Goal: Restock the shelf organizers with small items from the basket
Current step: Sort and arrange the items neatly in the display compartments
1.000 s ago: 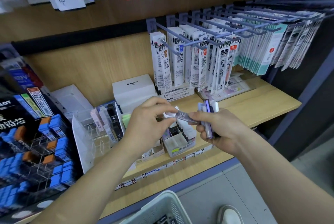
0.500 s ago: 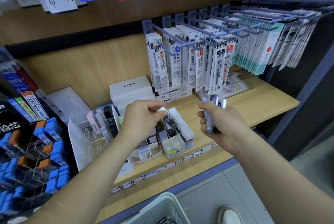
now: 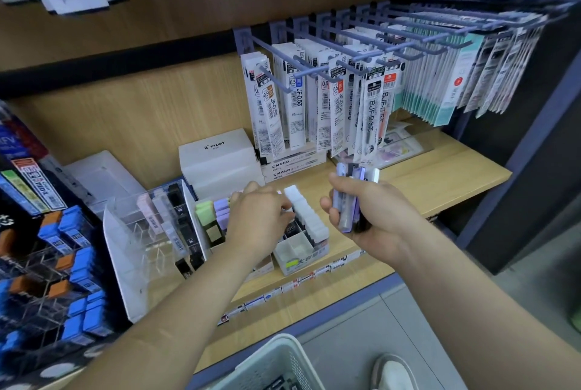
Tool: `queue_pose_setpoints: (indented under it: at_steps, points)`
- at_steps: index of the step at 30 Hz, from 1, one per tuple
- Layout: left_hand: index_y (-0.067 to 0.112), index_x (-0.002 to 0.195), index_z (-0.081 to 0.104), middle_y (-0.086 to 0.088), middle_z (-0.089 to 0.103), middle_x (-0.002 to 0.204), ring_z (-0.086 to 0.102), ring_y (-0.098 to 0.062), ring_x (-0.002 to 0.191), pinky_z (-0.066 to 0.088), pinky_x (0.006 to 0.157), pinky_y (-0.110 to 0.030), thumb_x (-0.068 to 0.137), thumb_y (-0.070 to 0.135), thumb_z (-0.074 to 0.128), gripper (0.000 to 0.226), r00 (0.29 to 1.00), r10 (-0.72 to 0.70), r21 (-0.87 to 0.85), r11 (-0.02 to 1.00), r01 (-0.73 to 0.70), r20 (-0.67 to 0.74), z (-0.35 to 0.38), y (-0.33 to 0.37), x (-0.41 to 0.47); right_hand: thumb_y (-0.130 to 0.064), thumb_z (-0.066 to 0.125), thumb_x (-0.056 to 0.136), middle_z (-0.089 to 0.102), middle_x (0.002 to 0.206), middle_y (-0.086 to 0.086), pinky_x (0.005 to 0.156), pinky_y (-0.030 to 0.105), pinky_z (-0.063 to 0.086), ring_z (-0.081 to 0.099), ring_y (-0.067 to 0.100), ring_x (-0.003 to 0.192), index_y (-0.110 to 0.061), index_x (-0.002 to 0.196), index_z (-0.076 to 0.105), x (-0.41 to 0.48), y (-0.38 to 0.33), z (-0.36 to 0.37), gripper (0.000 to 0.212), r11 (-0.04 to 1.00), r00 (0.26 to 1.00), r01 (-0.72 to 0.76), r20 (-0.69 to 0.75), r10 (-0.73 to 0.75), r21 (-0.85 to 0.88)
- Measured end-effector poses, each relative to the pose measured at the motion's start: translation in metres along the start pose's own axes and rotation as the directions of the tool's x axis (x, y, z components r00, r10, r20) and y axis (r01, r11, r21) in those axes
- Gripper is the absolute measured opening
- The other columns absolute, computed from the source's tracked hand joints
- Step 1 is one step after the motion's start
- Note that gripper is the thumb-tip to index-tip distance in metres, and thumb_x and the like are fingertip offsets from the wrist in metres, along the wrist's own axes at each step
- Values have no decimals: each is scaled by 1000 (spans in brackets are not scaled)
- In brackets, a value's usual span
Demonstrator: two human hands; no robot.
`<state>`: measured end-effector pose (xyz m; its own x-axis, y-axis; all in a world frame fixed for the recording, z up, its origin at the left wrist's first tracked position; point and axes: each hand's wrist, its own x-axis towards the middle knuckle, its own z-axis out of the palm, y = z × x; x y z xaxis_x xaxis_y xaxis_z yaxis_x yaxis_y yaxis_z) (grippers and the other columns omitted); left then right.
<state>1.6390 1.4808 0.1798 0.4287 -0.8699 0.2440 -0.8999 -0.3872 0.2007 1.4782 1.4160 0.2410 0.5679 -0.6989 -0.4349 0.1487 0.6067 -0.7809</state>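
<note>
My left hand [image 3: 257, 216] reaches down into the white compartmented organizer [image 3: 300, 256] on the wooden shelf. Its fingertips are curled on the top end of a dark lead case [image 3: 290, 228] standing in a slot. A row of white-capped cases [image 3: 308, 216] fills the slots just to the right of my fingers. To the right, above the shelf, my right hand [image 3: 364, 216] grips a bundle of several slim cases [image 3: 350, 197], purple, clear and white, held upright. The white mesh basket [image 3: 267, 367] sits at the bottom edge, its contents mostly out of view.
A clear acrylic divider stand [image 3: 141, 232] with pink and black cases stands left of the organizer, with green and purple erasers [image 3: 210, 216] between them. A white PILOT box [image 3: 220, 156] sits behind. Refill packs [image 3: 314, 106] hang on hooks above. Blue cases [image 3: 75, 232] fill the left display.
My left hand took one case from the bundle in my right hand, carried it left and lowered it into the organizer. My right hand stayed at nearly the same spot, still holding the bundle.
</note>
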Motion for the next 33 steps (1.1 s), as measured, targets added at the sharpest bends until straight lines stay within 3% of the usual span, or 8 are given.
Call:
queue_pose_setpoints:
  at_steps: [5,8,10,12,16,23,28,33]
  points:
    - [28,91,67,10,64,85,49,-18,93,26,75,-32,89,37,59,13,1000,23,106,994,-21,-16,1,2,2,-11,67,89,64,65,5,42,19,45,63,15,58,-7,83,62,-2,2,3,9,1000,997,-3,83,4,-10]
    - [23,82,71,12,62,70,56,-11,76,38,68,-27,93,34,56,21,995,-83,-269,961,66,-51,-17,6,1,-11,69,86,66,66,6,42,18,44,61,13,54,-5,86,65,-4,2,6,7,996,991,21,134,-9,-87]
    - [16,85,74,7,67,71,51,-8,58,42,62,-24,94,30,56,25,977,-195,-719,667,197,87,-39,14,0,-11,72,83,66,68,6,43,19,44,61,13,55,-1,93,67,-4,4,8,15,985,984,38,177,-8,-169]
    - [12,85,74,-1,67,71,47,-15,60,43,62,-29,94,32,57,27,957,-150,-861,419,288,247,-62,19,-3,-9,73,82,66,69,7,43,21,43,60,15,57,0,97,67,-5,7,11,18,970,974,52,228,4,-236]
    - [13,87,75,-4,65,64,57,-23,62,50,70,-37,84,27,69,15,956,-26,-867,413,277,293,-78,19,-15,-6,71,83,66,74,10,45,20,42,62,16,61,-4,98,67,-8,11,17,16,951,944,55,327,50,-303]
    - [5,84,72,-9,65,68,56,-12,54,53,53,-19,81,8,69,5,921,-221,-923,143,357,322,-82,0,-21,-5,70,84,63,70,10,40,17,39,56,15,55,-4,85,66,-11,10,20,4,964,962,-20,257,91,-266]
    - [9,81,67,-8,69,68,64,-14,57,57,59,-22,78,0,72,11,920,-130,-884,254,392,371,-87,-5,-33,-4,70,82,57,63,5,43,17,40,52,12,52,-5,85,65,-6,12,23,6,988,985,31,171,-5,-150]
    - [31,118,61,-3,68,66,64,-14,63,56,71,-30,77,2,75,52,935,19,-833,461,307,354,-79,2,-47,-11,76,76,53,66,7,43,20,40,46,13,52,-5,81,66,-5,23,30,12,971,979,24,201,25,-238]
